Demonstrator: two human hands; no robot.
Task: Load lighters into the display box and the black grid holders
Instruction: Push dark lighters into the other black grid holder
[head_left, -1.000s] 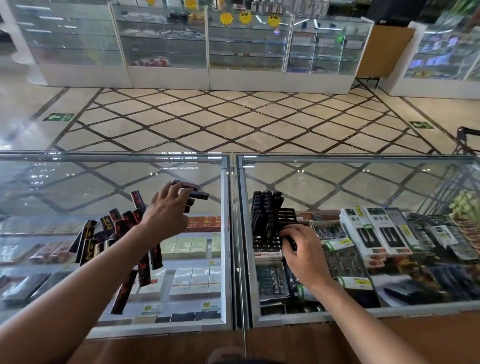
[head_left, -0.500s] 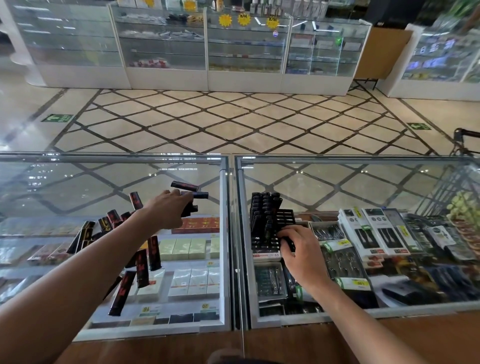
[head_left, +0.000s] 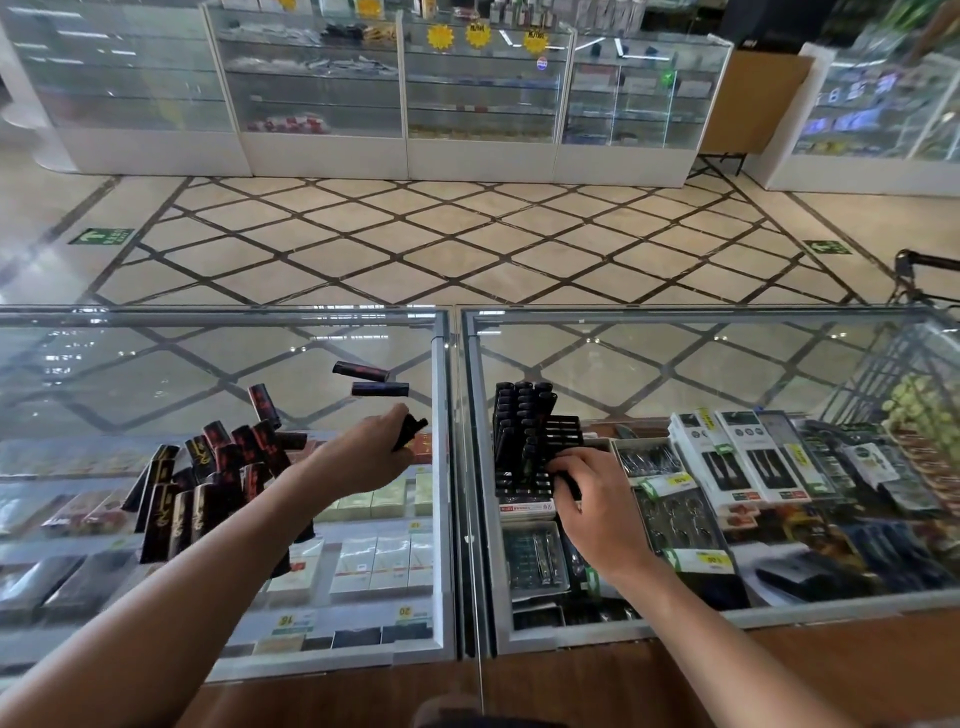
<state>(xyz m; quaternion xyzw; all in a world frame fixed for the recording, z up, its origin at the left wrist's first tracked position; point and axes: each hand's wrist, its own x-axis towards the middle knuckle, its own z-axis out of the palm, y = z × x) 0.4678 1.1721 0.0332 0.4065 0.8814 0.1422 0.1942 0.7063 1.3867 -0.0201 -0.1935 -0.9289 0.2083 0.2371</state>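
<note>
A black grid holder (head_left: 537, 457) stands on the right glass counter, its left columns filled with upright black lighters (head_left: 519, 415). My right hand (head_left: 592, 499) rests at the holder's near right corner, fingers curled on a dark lighter there. My left hand (head_left: 369, 457) grips a black lighter (head_left: 410, 430) over the left counter. Two dark lighters (head_left: 371, 380) lie on the glass just beyond it. A loose pile of black-and-red lighters (head_left: 208, 478) lies left of my left forearm.
A metal seam (head_left: 454, 415) divides the two glass counter tops. Boxed goods and price tags show beneath the glass (head_left: 753, 467). A wooden ledge (head_left: 571, 680) runs along the near edge. Glass showcases (head_left: 467, 104) line the far side of the tiled floor.
My left hand has drawn back toward me and to the right with one lighter, leaving two lighters lying on the glass. My right hand stays at the grid holder.
</note>
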